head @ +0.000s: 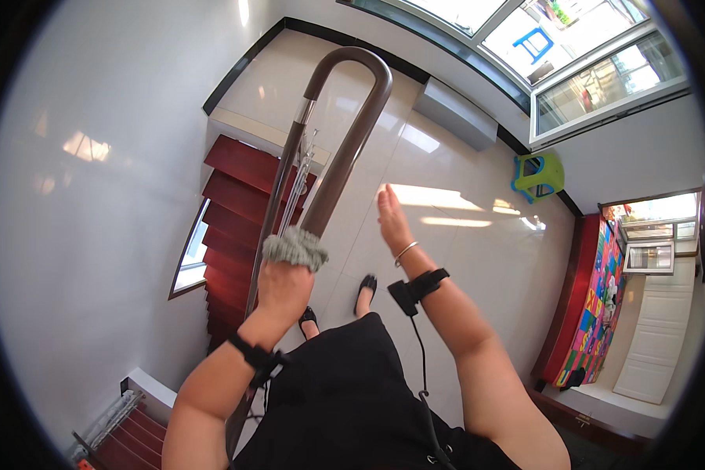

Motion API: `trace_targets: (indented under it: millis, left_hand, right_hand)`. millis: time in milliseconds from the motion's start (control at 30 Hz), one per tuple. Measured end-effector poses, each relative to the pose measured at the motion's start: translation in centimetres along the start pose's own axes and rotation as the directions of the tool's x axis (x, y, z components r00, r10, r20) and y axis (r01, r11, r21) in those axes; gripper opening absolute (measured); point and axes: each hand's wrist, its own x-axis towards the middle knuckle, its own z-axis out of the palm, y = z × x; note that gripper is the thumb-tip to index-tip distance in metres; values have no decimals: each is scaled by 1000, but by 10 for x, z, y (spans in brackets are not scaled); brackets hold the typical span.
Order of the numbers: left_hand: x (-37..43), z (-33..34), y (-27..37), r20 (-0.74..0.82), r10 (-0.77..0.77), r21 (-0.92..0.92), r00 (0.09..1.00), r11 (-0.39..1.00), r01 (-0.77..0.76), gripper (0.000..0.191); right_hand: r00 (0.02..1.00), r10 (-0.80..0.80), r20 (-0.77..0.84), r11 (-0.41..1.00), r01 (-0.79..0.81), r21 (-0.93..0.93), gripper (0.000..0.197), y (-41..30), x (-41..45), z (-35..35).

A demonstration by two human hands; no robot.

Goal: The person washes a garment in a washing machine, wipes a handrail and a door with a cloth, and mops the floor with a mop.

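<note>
My left hand (286, 288) grips a grey-green cloth (295, 249), which lies against the brown stair handrail (343, 158). The rail bends round in a U at its far end, with a silvery metal collar (304, 110) on its left arm. Thin metal balusters (298, 182) show between the two arms of the rail. To the right of the rail, my right hand (392, 217) is held over the tiled floor with nothing in it, its fingers straight and close together; whether they touch is unclear. Both wrists carry black straps.
Red stairs (235, 194) descend left of the rail. A grey box-like ledge (455, 114) lies along the far wall, below an open window (608, 82). A green and blue stool (539, 176) is at the right. Beyond a doorway lies a bed or platform with a colourful mat (593, 311).
</note>
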Motion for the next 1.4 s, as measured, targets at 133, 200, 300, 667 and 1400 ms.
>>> trace_targets:
  millis: [133,200,300,667,1400]
  left_hand:
    - [135,21,8,-12,-99,69,995,993,100,23]
    - [199,33,12,-78,-123,52,989,990,128,17]
    - [275,50,36,-134,-135,62,982,988,144,17]
    - [359,62,18,-47,-289,-4,956,957,289,23]
    - [55,22,36,-256,-586,88,769,778,622,36]
  right_hand:
    - [974,-210,-88,969,195,-154,70,-26,123,-34]
    - [939,-337,-65,926,319,-201,72,-49,202,-38]
    - [946,-314,-80,922,284,-262,80,-75,312,-43]
    - [963,122,242,756,68,-651,72,-162,334,8]
    - [995,-87,41,573,84,-815,80,-154,343,4]
